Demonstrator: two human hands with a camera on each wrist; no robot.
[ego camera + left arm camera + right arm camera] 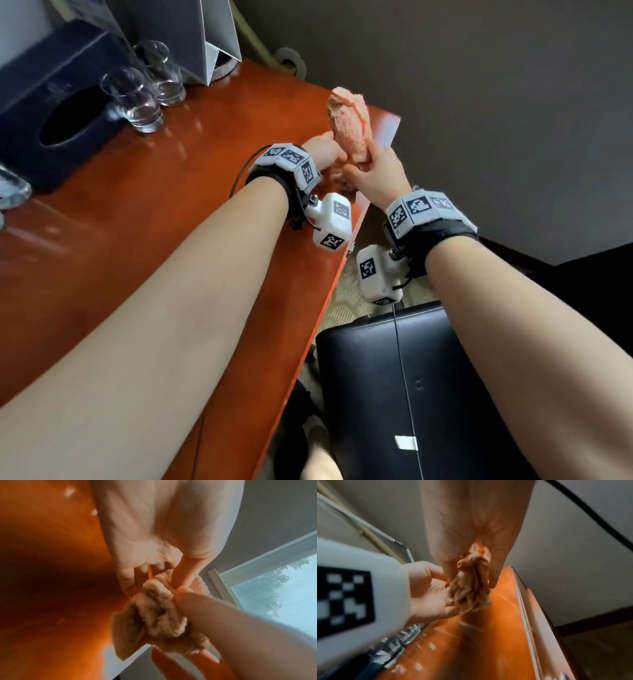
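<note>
A fluffy peach-pink cloth [349,126] is bunched up and held upright above the far right end of the orange-brown table [171,212]. My left hand [334,156] holds its lower part from the left, with the cloth [159,608] between thumb and fingers [130,580]. My right hand [364,162] grips the same bunch from the right. In the right wrist view its thumb and fingers close round the cloth [469,588], and the left hand [428,592] lies against the cloth's side. The lower end of the cloth is hidden behind both hands in the head view.
Two clear glasses [137,99] [166,75], a dark tissue box [51,113] and a grey paper bag [205,41] stand at the table's back left. A black padded seat [394,377] sits below the table's right edge. A window [274,588] shows beyond.
</note>
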